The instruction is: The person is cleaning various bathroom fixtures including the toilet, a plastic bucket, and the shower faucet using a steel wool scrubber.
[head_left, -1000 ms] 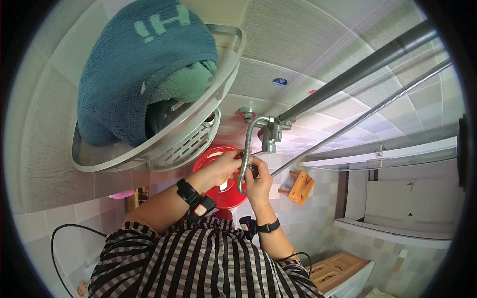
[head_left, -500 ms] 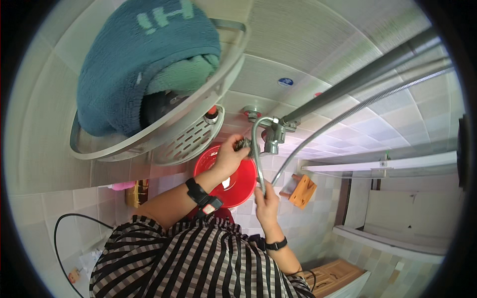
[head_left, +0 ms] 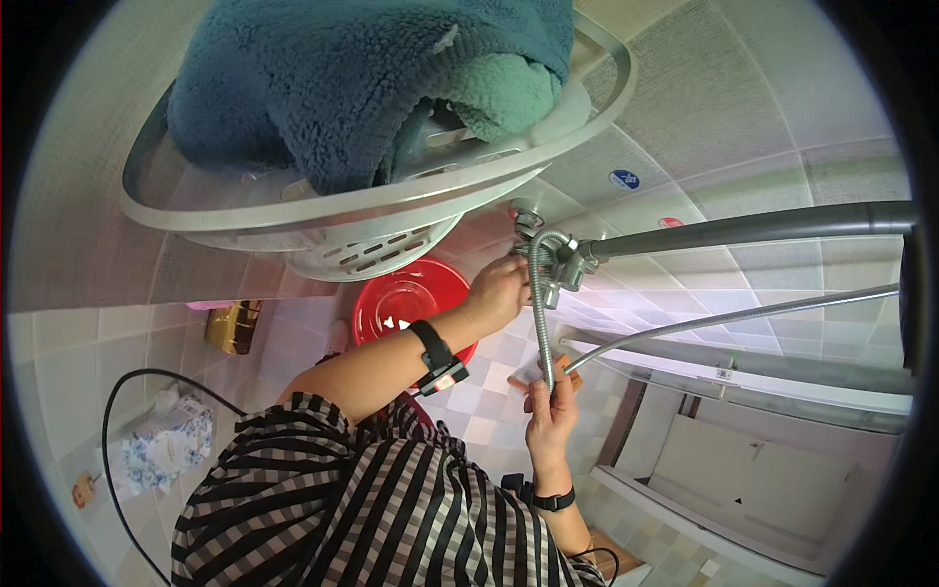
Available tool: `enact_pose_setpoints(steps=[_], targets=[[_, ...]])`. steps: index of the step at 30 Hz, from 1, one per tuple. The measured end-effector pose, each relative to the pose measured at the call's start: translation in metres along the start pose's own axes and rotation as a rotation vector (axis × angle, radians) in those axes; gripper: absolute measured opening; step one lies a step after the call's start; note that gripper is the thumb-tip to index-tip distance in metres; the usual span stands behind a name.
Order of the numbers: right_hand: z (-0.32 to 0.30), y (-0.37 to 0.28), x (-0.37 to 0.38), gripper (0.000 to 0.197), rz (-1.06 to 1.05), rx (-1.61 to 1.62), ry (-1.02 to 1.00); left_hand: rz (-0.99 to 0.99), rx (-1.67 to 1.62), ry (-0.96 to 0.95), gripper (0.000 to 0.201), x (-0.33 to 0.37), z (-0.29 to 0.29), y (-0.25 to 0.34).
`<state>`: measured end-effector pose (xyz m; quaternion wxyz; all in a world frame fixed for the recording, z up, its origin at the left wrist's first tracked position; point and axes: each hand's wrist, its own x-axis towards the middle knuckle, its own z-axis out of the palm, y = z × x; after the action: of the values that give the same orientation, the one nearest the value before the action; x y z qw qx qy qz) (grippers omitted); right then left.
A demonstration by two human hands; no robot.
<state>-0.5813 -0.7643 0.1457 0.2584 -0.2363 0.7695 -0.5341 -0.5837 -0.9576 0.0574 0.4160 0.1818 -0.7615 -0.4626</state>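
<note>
My left hand [head_left: 497, 296] reaches to the chrome shower faucet [head_left: 559, 272] on the tiled wall, its fingers curled beside the body of the tap. A wiry steel wool scrubber showed in these fingers a moment earlier; now the fingers and hose mostly hide it. Lower down, my right hand [head_left: 551, 413] is closed round the flexible metal shower hose [head_left: 540, 328], which loops down from the top of the faucet. Below my left forearm stands a red bucket [head_left: 396, 293].
A corner rack [head_left: 391, 205] with a blue-green towel [head_left: 362, 78] overhangs the far left. A grey pipe [head_left: 753, 230] runs right from the faucet. On the right is a white-framed doorway [head_left: 704, 519]; a wooden stool [head_left: 528, 380] is partly behind my right hand. A black cable [head_left: 110, 430] curves at left.
The view has shifted, bringing the rack further over the scene. My left hand has moved up against the faucet, and the scrubber has gone mostly out of sight. My right hand keeps the hose.
</note>
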Motion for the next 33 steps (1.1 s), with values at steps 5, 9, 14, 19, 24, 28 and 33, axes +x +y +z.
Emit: enact_pose_setpoints(steps=[5, 9, 14, 19, 24, 28, 33], targets=[[-0.011, 0.001, 0.001, 0.026, -0.006, -0.023, -0.018, -0.361, -0.177, -0.001, 0.02, -0.016, -0.007, -0.021], [-0.019, 0.016, 0.002, 0.026, -0.013, -0.02, -0.027, -0.049, -0.142, 0.218, 0.02, 0.013, 0.004, 0.021], [-0.013, 0.015, -0.001, 0.024, -0.003, -0.102, -0.071, -0.311, 0.168, -0.248, 0.024, -0.004, 0.002, -0.02], [-0.013, 0.016, 0.001, 0.021, 0.006, -0.089, -0.032, -0.265, 0.038, 0.266, 0.023, -0.007, -0.021, -0.013], [-0.017, -0.014, 0.007, 0.024, 0.054, 0.24, -0.002, -0.019, 0.046, 0.261, 0.04, 0.03, -0.016, 0.003], [-0.033, -0.058, 0.012, 0.029, -0.051, 0.332, -0.168, 0.049, 0.148, 0.156, 0.04, 0.021, -0.004, -0.012], [-0.036, -0.081, 0.039, 0.031, -0.118, 0.307, -0.168, 0.309, 0.373, 0.022, 0.02, 0.031, 0.011, -0.013]])
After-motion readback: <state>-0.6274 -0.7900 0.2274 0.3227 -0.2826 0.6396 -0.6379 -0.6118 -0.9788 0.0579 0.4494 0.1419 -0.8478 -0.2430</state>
